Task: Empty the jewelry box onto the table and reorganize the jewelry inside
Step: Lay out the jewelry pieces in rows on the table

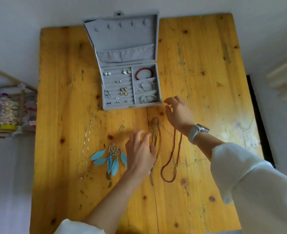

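Observation:
A grey jewelry box (105, 105) stands open on the wooden table (63, 81), lid tilted back. Its left half holds several earrings and rings; a red bracelet (143, 72) and two silver bracelets fill the right compartments. On the table lie a thin silver chain (87, 141), blue feather earrings (110, 159), a brown cord necklace (156, 130) and a red bead necklace (176, 157). My left hand (140, 152) hovers over the cord necklace, fingers relaxed and spread. My right hand (178, 112) hangs just right of the box's front corner, fingers loosely curled, holding nothing that I can see.
A shelf with plastic bottles and clutter (6, 112) stands off the table's left edge. A dark strip (261, 119) runs along the table's right edge. The table's near half (156, 208) is bare wood under my forearms.

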